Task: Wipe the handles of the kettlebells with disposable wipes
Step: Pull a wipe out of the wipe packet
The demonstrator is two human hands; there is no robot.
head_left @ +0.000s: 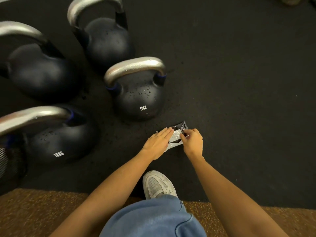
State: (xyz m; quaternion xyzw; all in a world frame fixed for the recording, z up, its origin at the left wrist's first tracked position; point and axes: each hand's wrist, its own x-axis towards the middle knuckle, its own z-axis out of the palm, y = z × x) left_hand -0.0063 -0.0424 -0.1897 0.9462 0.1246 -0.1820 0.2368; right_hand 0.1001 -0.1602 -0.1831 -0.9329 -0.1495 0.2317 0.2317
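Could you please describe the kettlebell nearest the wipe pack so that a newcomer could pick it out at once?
Start from the black mat, where four dark kettlebells stand in a cluster on its left side. Take the rightmost kettlebell, just beyond the wipe pack under the two hands. Only it shows its whole silver handle, blue bands at both handle ends, and "12KG" facing the camera.

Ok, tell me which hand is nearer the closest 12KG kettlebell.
Left. The left hand lies flat on the wipes packet, just below the kettlebell; the right hand pinches the packet farther right.
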